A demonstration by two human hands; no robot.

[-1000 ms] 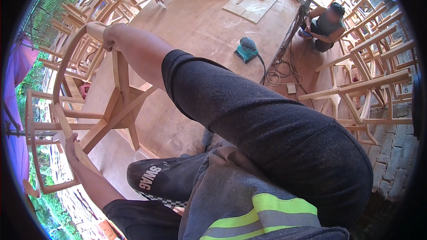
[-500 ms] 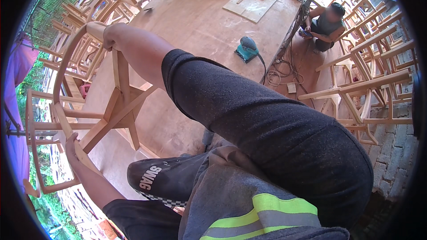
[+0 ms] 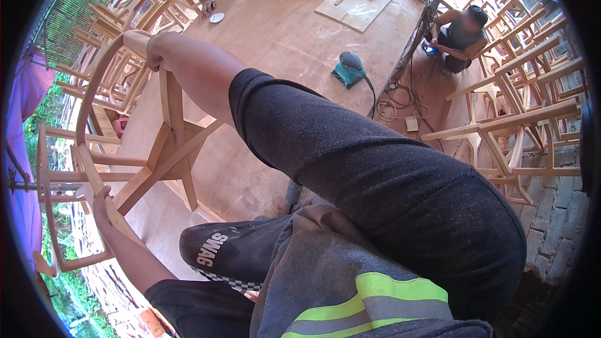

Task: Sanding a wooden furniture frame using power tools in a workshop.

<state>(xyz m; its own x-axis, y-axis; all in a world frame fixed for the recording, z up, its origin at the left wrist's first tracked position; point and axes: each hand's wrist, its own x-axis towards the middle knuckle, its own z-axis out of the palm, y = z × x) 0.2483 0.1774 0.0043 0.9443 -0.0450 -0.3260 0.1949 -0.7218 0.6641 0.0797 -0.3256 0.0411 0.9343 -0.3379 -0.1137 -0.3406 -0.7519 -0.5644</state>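
An unfinished wooden chair frame (image 3: 166, 159) with a curved top rail and crossing legs lies tilted at the left of the table, and both my hands are on it. My right hand (image 3: 159, 49) reaches across and is closed round the far end of the curved rail. Nearer to me, my left hand (image 3: 102, 205) grips the lower part of the same rail, its fingers partly hidden behind the wood. My dark sleeve covers part of the tabletop beyond.
A teal electric sander (image 3: 349, 70) with a cord rests on the wooden tabletop (image 3: 269, 37). A flat board (image 3: 357, 3) lies farther back. One person (image 3: 460, 37) squats at the right beside stacked chair frames (image 3: 513, 112); another person's hand (image 3: 207, 7) is at the far edge near a white disc (image 3: 216, 17).
At the far edge, the other person's hand has shifted, and a white disc now shows where a dark thin shape was. My hands and the chair frame have hardly moved.
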